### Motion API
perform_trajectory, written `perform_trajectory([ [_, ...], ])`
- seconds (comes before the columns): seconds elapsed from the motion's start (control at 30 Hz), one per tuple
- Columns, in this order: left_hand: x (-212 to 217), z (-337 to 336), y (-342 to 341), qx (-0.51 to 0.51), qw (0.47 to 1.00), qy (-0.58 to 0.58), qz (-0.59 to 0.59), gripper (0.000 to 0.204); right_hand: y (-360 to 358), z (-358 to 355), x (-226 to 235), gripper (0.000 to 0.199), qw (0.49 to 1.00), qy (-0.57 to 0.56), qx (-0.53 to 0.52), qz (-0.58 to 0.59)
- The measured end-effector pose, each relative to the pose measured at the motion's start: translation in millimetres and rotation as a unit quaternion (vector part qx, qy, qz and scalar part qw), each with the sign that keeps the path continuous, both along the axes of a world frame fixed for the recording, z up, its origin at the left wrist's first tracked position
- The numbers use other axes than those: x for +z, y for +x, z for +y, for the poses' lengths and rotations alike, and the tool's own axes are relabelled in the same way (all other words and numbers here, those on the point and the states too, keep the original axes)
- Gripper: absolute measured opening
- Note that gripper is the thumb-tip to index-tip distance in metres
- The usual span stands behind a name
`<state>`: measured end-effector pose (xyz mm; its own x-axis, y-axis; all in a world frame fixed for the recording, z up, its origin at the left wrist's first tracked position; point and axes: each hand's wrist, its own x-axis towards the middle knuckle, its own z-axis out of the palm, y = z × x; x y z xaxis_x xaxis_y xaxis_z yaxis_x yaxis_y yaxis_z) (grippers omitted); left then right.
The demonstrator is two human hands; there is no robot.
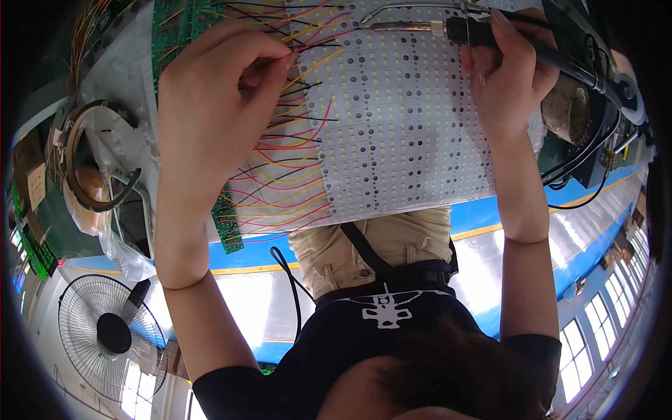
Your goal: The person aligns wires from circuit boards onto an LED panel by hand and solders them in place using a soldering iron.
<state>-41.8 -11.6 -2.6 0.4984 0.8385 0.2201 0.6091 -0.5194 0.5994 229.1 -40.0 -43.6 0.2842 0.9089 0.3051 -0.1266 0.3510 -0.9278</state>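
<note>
With finger and thumb pinched together, my left hand holds a thin red wire over the left edge of a white LED panel. In my right hand is a soldering iron, its metal barrel pointing left. A thin curved metal tube runs alongside the barrel. The iron's tip is close to the far end of the red wire; whether they touch is too small to tell. Red, yellow and black wires spread from green circuit boards onto the panel. My left hand hides part of these boards.
Right of the panel, a brown cylinder stands near black cables. At the left lie a brown ring and clear plastic bags. A black fan stands at the lower left, and the blue-edged floor is below the table.
</note>
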Motion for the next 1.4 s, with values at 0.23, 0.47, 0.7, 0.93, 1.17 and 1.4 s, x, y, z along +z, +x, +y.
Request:
perform_trajectory([
  [0.23, 0, -1, -1, -0.002, 1.000, -0.010, 0.008, 0.009, 10, -2, -8, 0.010, 0.998, -0.007, -0.059, -0.007],
  [0.47, -1, -1, -1, 0.002, 1.000, -0.014, 0.021, 0.008, 7, 0, -8, 0.012, 0.994, 0.059, -0.039, -0.078],
  [0.7, -1, -1, -1, 0.001, 1.000, -0.009, 0.019, 0.009, 15, 2, -13, 0.011, 0.995, 0.072, -0.022, -0.061],
  [0.93, -2, -2, -1, 0.002, 1.000, -0.006, 0.016, 0.009, 15, 2, -15, 0.009, 0.994, 0.076, -0.031, -0.077],
  [1.17, -2, -1, -1, 0.002, 1.000, -0.003, 0.008, 0.008, 16, 2, -14, 0.008, 0.995, 0.075, -0.021, -0.058],
  [1.4, -2, -2, 0, 0.002, 1.000, -0.001, 0.004, 0.008, 19, 4, -20, 0.008, 0.989, 0.112, -0.013, -0.093],
])
